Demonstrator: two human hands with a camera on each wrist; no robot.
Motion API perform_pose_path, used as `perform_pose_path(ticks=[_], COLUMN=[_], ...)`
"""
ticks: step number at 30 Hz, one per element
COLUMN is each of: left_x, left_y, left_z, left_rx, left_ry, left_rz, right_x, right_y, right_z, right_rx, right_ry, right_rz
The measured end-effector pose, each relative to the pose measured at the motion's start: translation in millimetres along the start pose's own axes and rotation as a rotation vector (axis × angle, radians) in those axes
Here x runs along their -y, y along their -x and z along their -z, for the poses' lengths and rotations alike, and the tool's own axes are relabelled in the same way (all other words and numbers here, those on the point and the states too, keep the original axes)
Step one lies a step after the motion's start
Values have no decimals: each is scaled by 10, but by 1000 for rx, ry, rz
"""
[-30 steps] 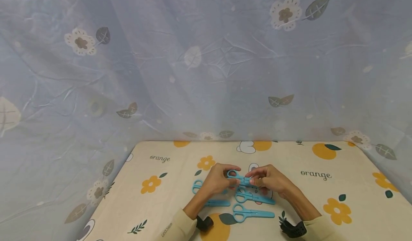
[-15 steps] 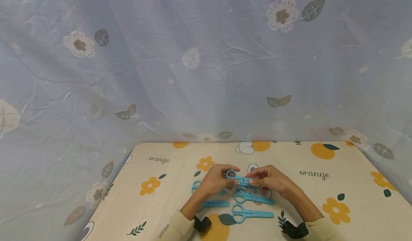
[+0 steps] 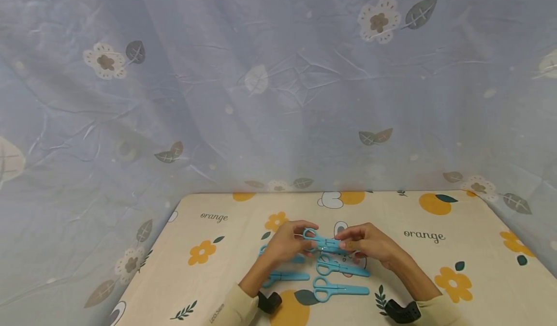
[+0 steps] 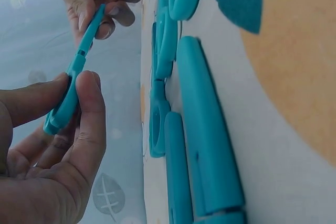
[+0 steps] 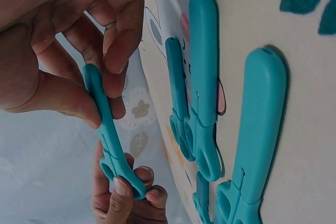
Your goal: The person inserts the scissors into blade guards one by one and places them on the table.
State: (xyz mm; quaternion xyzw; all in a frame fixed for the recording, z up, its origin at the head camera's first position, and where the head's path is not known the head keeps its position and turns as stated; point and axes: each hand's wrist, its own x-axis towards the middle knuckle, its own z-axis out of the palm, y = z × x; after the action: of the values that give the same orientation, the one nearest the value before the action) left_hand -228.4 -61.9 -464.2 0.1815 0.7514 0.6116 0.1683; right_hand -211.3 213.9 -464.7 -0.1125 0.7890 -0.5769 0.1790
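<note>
Both hands hold one pair of blue plastic scissors (image 3: 324, 243) just above the table. My left hand (image 3: 307, 241) pinches the handle ring (image 4: 62, 109) between thumb and fingers. My right hand (image 3: 345, 245) grips the blade end (image 5: 95, 90) with thumb and curled fingers. The pair lies roughly level between the hands, handle to the left. In the right wrist view the left hand (image 5: 128, 192) shows at the bottom, on the handle loop. In the left wrist view the right hand (image 4: 100, 3) is at the top.
Several more blue scissors lie on the flower-print tablecloth (image 3: 209, 268) under and in front of the hands, among them one pair (image 3: 341, 269), another (image 3: 340, 289) and a third (image 3: 285, 277). A blue flowered curtain (image 3: 278, 98) hangs behind the table. Black wrist mounts (image 3: 401, 310) sit on both forearms.
Both hands keep their hold on the scissors; hands and scissors have drifted very slightly to the left.
</note>
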Motion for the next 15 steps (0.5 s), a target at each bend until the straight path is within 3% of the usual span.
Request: perform_pose_path(ticks=[15], left_x=[25], left_y=[97], left_z=[205], left_rx=[-17], left_ry=[2], left_rz=[0], right_x=[-53], right_y=[36], right_z=[41], right_rx=[-9], right_ry=[-23], right_rz=[-1])
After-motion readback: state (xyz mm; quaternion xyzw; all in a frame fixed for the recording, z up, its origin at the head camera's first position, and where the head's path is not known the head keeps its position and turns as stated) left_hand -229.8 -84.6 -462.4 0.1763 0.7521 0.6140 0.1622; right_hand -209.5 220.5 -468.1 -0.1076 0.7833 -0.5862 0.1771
